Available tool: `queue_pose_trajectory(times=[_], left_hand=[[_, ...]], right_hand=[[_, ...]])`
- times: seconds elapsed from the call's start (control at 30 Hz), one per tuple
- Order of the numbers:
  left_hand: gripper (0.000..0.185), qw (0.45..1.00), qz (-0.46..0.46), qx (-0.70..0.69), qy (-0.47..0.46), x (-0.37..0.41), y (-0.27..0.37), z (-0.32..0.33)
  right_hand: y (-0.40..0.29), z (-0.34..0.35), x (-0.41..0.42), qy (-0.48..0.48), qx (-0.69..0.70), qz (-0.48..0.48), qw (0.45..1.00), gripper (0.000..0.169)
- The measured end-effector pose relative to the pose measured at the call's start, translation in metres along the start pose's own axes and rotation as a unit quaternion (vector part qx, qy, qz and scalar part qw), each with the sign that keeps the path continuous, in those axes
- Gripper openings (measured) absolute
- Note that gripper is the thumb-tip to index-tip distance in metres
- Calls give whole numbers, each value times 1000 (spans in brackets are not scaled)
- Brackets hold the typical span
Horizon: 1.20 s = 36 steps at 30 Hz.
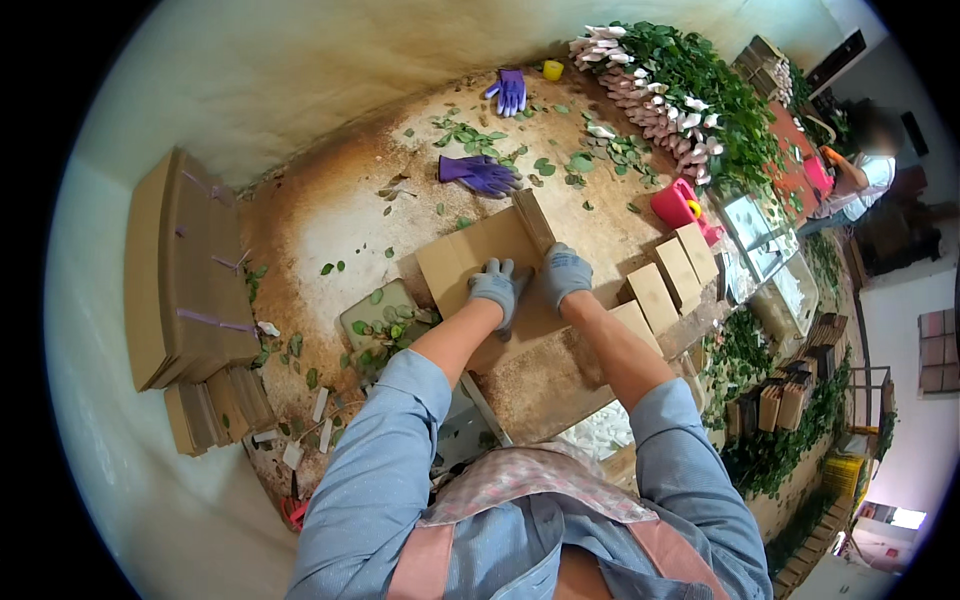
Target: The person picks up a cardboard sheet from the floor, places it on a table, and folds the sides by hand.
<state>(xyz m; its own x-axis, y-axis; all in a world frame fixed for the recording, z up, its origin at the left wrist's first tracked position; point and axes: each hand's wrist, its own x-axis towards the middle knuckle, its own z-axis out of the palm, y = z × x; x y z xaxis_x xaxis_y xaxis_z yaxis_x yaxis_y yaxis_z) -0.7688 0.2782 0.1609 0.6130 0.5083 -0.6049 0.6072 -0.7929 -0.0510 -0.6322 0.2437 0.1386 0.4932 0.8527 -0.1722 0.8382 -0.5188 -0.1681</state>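
A flat cardboard sheet (472, 247) lies on the stained table in front of me, with a folded cardboard strip (534, 219) upright along its far right side. My left hand (496, 291), in a grey work glove, rests on the sheet with its fingers spread. My right hand (564, 276), in a matching glove, is at the near end of the folded strip; its fingertips are partly hidden, so whether it grips the strip is unclear. Purple gloves (480, 176) lie just beyond the sheet. Several narrow cardboard pieces (651, 298) stand in a row to the right.
Stacked flat cardboard (210, 270) stands at the left wall. Wrapped, leafy stem bundles (667, 97) fill the back right, near a pink plastic container (679, 206). A grey-green tray (375, 315) with leaves is at left. A co-worker (862, 176) stands far right.
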Motion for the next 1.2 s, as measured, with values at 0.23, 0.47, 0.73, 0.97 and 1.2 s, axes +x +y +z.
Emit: queue_pose_trajectory(times=[0.23, 0.47, 0.73, 0.97, 1.2], left_hand=[[136, 1000, -7, -11, -8, -11, -5, -5], [129, 1000, 12, 11, -10, -9, -3, -12], [109, 999, 10, 51, 11, 3, 0, 9], [96, 971, 81, -188, 123, 30, -33, 52], [51, 421, 360, -826, 99, -79, 10, -38]], right_hand=[[36, -29, 28, -119, 77, -11, 990, 67], [81, -11, 49, -184, 224, -16, 957, 61], [-23, -109, -35, 63, 265, -188, 944, 47], [47, -107, -80, -170, 712, -131, 668, 48], [57, -94, -161, -158, 699, -90, 692, 63]])
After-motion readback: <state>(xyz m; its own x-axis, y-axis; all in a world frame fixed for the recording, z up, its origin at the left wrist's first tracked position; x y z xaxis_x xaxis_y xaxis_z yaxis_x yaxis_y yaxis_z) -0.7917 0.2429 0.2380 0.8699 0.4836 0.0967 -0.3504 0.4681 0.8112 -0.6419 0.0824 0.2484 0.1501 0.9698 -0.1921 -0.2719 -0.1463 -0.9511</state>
